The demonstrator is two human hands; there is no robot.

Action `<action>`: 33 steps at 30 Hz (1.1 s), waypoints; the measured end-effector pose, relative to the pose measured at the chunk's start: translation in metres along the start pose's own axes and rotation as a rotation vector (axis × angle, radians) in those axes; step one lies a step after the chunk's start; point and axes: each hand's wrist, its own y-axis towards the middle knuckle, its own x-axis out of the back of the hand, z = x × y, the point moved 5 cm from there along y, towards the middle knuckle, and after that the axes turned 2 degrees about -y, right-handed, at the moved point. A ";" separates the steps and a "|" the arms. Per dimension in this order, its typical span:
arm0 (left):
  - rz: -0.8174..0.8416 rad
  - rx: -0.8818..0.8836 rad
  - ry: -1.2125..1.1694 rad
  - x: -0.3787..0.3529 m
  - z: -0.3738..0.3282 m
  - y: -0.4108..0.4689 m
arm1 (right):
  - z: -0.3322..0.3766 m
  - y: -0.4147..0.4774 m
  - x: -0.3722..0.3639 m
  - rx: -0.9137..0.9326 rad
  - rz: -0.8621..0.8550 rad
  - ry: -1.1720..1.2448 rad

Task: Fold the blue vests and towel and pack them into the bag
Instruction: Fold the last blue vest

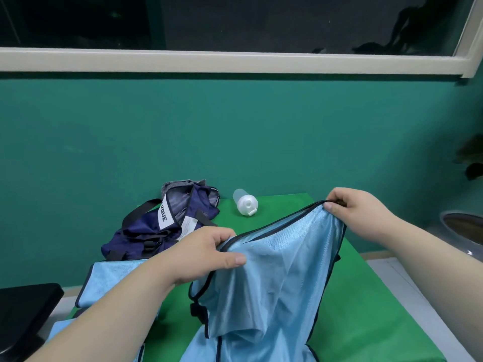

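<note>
A light blue mesh vest (271,291) with dark trim hangs lifted over the green table (371,309). My left hand (206,254) pinches its trimmed edge at the left, thumb on top. At the upper right, my right hand (358,212) pinches the same edge, so the trim runs taut between them. Another light blue vest (109,280) lies flat at the table's left, partly under my left forearm. A navy bag (167,226) with black straps and white labels sits crumpled and open at the table's far left. No towel is in view.
A translucent white bottle (245,202) lies on its side at the table's far edge, right of the bag. A black object (23,307) stands off the table at the left. A grey round container (462,228) sits at the right. The green wall (235,131) is close behind.
</note>
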 end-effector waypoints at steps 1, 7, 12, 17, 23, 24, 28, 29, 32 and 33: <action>0.000 -0.001 -0.023 -0.002 -0.001 0.000 | -0.001 0.000 0.000 -0.002 0.000 0.000; -0.036 -0.013 -0.044 -0.004 -0.004 0.000 | -0.004 0.000 -0.001 -0.020 -0.008 0.026; -0.145 -0.055 0.083 0.000 -0.011 -0.005 | -0.005 0.000 0.001 -0.022 -0.013 0.026; -0.084 -0.114 0.288 -0.003 -0.026 -0.011 | -0.003 -0.001 0.000 -0.021 -0.007 0.023; -0.160 -0.092 0.352 0.003 -0.021 -0.008 | 0.000 -0.003 -0.001 -0.018 -0.012 0.018; -0.169 -0.080 0.372 0.003 -0.019 -0.007 | 0.000 -0.003 -0.001 -0.019 -0.011 0.020; -0.176 0.017 0.460 0.004 -0.009 -0.004 | 0.004 -0.005 -0.002 -0.004 0.003 0.018; -0.166 0.040 0.487 0.003 -0.008 -0.003 | 0.005 -0.005 -0.002 0.004 0.007 0.015; -0.163 0.076 0.585 0.001 -0.004 0.000 | 0.009 -0.007 -0.003 0.027 0.014 0.009; -0.175 0.072 0.613 0.001 -0.003 0.001 | 0.010 -0.007 -0.004 0.031 0.016 0.009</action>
